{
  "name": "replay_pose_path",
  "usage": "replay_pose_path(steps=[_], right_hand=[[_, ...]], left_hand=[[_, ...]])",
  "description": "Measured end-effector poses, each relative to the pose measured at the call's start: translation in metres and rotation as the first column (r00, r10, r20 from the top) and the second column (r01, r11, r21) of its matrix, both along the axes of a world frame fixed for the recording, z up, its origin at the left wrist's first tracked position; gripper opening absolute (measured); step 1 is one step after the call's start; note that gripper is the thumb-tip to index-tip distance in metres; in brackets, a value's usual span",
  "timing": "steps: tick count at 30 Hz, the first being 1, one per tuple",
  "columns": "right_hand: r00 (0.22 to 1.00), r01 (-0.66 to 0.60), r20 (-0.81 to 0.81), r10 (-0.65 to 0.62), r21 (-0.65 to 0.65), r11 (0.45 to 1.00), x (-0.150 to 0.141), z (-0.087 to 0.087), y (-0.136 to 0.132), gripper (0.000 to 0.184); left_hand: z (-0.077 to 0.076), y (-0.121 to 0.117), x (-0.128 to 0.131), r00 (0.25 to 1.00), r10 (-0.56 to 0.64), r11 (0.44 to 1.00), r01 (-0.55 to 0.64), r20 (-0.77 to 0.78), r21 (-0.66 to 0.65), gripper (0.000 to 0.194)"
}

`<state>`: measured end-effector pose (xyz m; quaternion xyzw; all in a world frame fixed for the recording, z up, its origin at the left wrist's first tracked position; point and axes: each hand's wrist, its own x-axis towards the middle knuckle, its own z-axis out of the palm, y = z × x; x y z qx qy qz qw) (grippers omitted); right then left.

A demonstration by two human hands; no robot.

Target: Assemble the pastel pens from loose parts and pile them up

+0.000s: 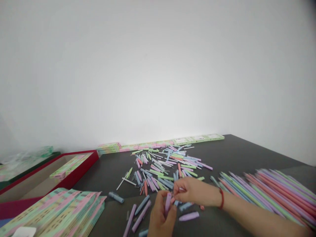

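My left hand [161,215] is closed around a purple pen cap or barrel piece [168,202], held upright near the front of the table. Just right of it, my right hand [186,189] is pinched, with a red band on the wrist. A small coral-coloured bit shows at its fingertips, too blurred to name. A loose purple pen piece [189,216] and a blue pen piece [185,206] lie beneath and beside the right hand. To the left of my left hand are a purple barrel [141,216] and a blue pen piece [142,204].
A pile of pastel pen parts and white refills [160,164] spreads behind my hands. Long pastel barrels [266,192] lie in rows at right. Printed flat boxes [61,212] are stacked front left, beside a red box [85,168]. More cartons [197,139] line the wall.
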<state>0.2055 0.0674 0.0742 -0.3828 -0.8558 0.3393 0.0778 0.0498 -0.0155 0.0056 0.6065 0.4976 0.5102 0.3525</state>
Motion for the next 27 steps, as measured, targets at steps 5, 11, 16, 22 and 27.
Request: replay_pose_path(steps=[5, 11, 16, 22, 27], right_hand=[[0.995, 0.064, -0.086, -0.058, 0.06, 0.996, 0.02, 0.012, -0.039, 0.011], [0.976, -0.058, -0.216, 0.02, -0.168, 0.984, 0.017, 0.016, -0.043, 0.013], [0.947, 0.027, -0.286, -0.148, -0.386, 0.922, 0.011, 0.001, -0.045, 0.012], [0.91, -0.009, -0.358, -0.209, -0.522, 0.853, 0.019, 0.0, -0.051, 0.03], [0.908, -0.186, -0.407, 0.097, -0.185, 0.965, 0.021, -0.007, -0.052, 0.037]], left_hand=[[-0.002, -0.007, 0.007, 0.989, -0.116, 0.985, 0.126, -0.091, 0.119, 0.031], [0.004, -0.013, 0.008, 0.989, -0.088, 0.982, 0.105, -0.116, 0.154, 0.032], [0.006, -0.016, 0.006, 0.998, -0.045, 0.989, 0.05, -0.039, 0.141, 0.032], [0.0, -0.006, 0.001, 0.972, -0.132, 0.987, 0.147, 0.192, -0.066, 0.036], [-0.005, 0.0, 0.006, 0.927, -0.193, 0.967, 0.235, 0.322, -0.095, 0.039]])
